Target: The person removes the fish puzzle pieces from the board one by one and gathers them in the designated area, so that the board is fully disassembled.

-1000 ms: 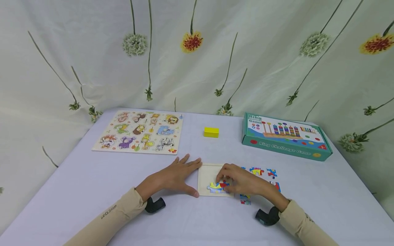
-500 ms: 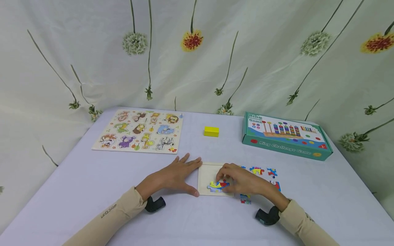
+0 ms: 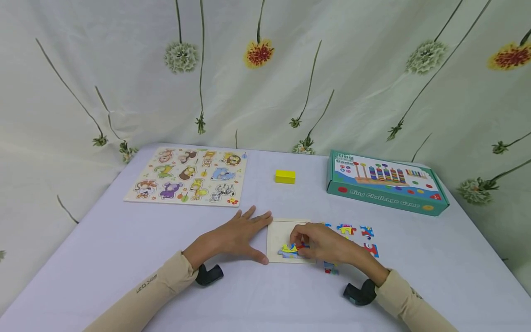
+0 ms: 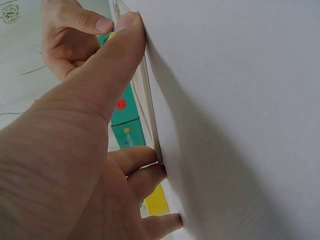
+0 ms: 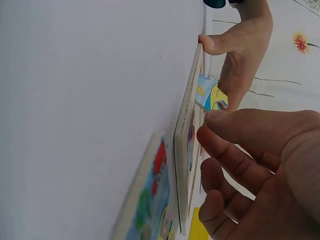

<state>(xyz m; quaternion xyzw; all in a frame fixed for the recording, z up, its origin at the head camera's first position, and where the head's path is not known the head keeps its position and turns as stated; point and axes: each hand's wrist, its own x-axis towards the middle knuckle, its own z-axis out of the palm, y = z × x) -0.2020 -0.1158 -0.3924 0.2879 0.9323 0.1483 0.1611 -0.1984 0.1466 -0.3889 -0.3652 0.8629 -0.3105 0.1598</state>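
A shallow wooden puzzle tray [image 3: 274, 233] lies flat on the white-covered table. My left hand [image 3: 237, 237] rests at its left side with fingers spread, the thumb and fingertips touching the tray's edge. Inside the tray, near its front, lie colourful jigsaw pieces [image 3: 286, 251] in blue, yellow and red. Over them my right hand [image 3: 325, 243] pinches a jigsaw piece between thumb and curled fingers; the hand hides most of that piece. In the right wrist view the thumb and index finger of the right hand [image 5: 255, 165] meet at the joined pieces [image 5: 212, 92].
Several loose jigsaw pieces [image 3: 346, 229] lie right of the tray, some partly under the right forearm. Behind are an animal puzzle board [image 3: 191, 177], a yellow block [image 3: 285, 176] and a green Ring Challenge Game box [image 3: 386, 184]. A floral cloth hangs behind the table.
My right hand has shifted very slightly left, and the pieces in the tray have moved a little left with it. My left hand stays in place at the tray's edge.
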